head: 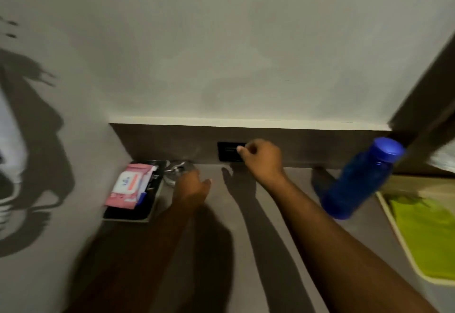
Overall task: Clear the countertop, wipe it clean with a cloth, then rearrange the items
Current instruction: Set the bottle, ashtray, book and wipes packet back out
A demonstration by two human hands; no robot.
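Two hands: both reach across the grey tabletop (283,214) toward the back wall
Left hand (190,185): loosely open, fingers forward, holding nothing, touching or just short of the glass; blur hides which
Right hand (262,156): fingers curled in, thumb and forefinger pinched at the socket; whether they grip anything is too small to tell
Socket (229,151): dark plate set in the low back panel, partly behind the right hand
Glass (178,168): clear, blurred, at the back just right of the tray
Tray (130,214): black, in the back-left corner against the side wall
Wipes (129,184): pink and white pack lying in the tray
Bottle (362,177): blue, capped, appears tilted, on the tabletop's right side, well apart from both hands
Cloth (423,229): green, lying on a pale board (394,224) at the right edge
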